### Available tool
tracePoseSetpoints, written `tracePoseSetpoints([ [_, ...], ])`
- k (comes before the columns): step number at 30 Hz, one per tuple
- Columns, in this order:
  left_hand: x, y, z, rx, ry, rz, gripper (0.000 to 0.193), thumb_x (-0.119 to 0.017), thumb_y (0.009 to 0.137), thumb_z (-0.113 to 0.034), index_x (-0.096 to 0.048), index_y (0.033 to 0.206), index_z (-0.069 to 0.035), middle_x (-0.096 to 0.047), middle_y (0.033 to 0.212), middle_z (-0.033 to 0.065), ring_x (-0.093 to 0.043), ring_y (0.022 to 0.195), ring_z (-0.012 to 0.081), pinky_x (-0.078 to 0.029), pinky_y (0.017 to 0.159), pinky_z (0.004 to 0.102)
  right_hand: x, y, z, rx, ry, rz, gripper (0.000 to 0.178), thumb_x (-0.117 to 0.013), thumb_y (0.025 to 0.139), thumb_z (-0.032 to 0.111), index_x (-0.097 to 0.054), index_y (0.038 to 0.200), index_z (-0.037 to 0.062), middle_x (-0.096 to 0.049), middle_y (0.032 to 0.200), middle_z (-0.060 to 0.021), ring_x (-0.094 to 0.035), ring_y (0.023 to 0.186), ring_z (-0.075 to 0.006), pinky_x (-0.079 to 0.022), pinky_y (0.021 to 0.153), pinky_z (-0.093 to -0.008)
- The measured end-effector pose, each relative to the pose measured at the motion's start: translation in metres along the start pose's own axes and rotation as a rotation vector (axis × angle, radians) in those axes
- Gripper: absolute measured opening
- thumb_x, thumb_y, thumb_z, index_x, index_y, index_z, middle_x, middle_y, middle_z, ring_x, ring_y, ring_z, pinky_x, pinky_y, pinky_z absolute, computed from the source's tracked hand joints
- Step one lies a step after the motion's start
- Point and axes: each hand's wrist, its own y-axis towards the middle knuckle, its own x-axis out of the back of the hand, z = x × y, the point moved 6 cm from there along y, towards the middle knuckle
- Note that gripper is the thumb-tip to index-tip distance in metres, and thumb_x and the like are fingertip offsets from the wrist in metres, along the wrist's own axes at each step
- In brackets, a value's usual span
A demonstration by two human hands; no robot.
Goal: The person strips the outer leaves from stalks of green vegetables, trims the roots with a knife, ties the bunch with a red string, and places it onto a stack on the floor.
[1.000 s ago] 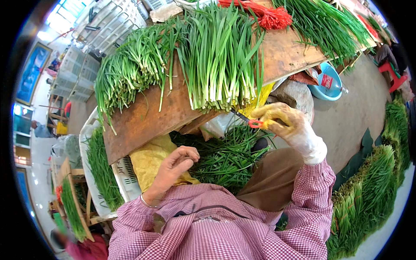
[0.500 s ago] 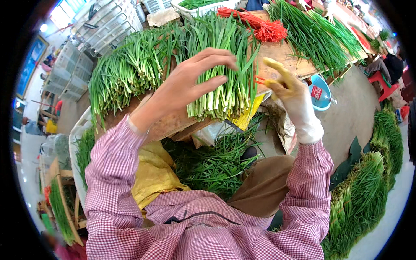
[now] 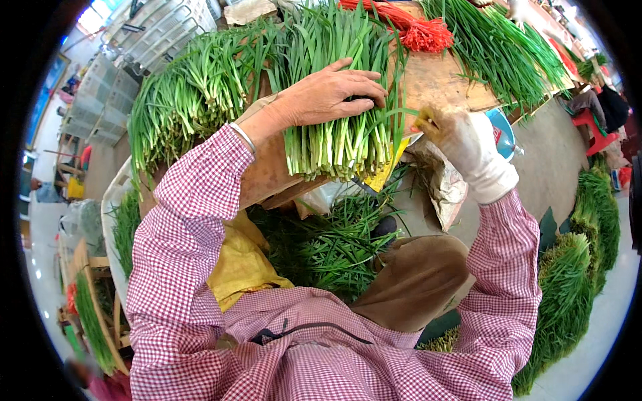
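A thick bundle of garlic chives (image 3: 338, 137) lies on the wooden table, its pale cut ends toward me. My left hand (image 3: 331, 95), bare, rests across the top of this bundle with its fingers stretched out. Right of the bundle is my right hand (image 3: 465, 144), in a white glove with yellow fingertips. Its thumb and fingers are bent together in a pinch beside a loose green leaf; what they hold is hidden. Another pile of chives (image 3: 190, 93) lies to the left. Farther back lies a bunch of red ties (image 3: 424, 35).
More long chives (image 3: 498, 57) cover the table's far right, by another person's hand (image 3: 518, 10). A blue basin (image 3: 505, 134) stands on the floor at right. Chive heaps (image 3: 562, 294) lie on the floor to my right, and loose leaves (image 3: 334, 247) below the table (image 3: 267, 177).
My left hand has come down onto the chive bundle and moved slightly right. My right hand has dropped and moved right, its fingers closing; the red tie seen at its fingers before no longer shows.
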Motion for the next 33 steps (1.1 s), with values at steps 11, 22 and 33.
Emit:
tracePoseSetpoints([
  [11, -0.001, 0.001, 0.007, 0.019, -0.095, -0.044, 0.024, -0.046, 0.087, -0.025, -0.056, 0.105, -0.012, -0.056, 0.11, 0.0019, -0.042, 0.118, 0.0203, -0.013, 0.105, 0.0487, 0.012, -0.013, 0.023, -0.104, 0.032, -0.032, 0.05, -0.058, 0.078, 0.032, -0.04, 0.123, 0.02, -0.06, 0.061, -0.0069, -0.06, 0.053, -0.0223, -0.045, 0.044, -0.0333],
  [22, -0.002, 0.002, 0.0, -0.015, -0.113, -0.113, 0.024, -0.044, 0.086, -0.028, -0.06, 0.098, -0.015, -0.058, 0.108, 0.0035, -0.044, 0.114, 0.0195, -0.018, 0.104, 0.0485, -0.012, 0.006, 0.005, -0.013, -0.218, 0.078, 0.027, -0.057, 0.076, 0.036, -0.059, 0.075, 0.0089, -0.059, 0.057, -0.0092, -0.06, 0.053, -0.0247, -0.047, 0.048, -0.0359],
  [33, -0.009, 0.003, 0.009, -0.006, -0.141, -0.122, 0.017, -0.05, 0.084, -0.025, -0.061, 0.093, -0.015, -0.059, 0.103, -0.0003, -0.046, 0.113, 0.0189, -0.017, 0.105, 0.0461, 0.006, -0.094, 0.072, -0.491, 0.688, 0.744, 0.03, -0.049, 0.085, 0.036, -0.061, 0.077, 0.0104, -0.054, 0.051, -0.0038, -0.051, 0.044, -0.014, -0.042, 0.049, -0.0282],
])
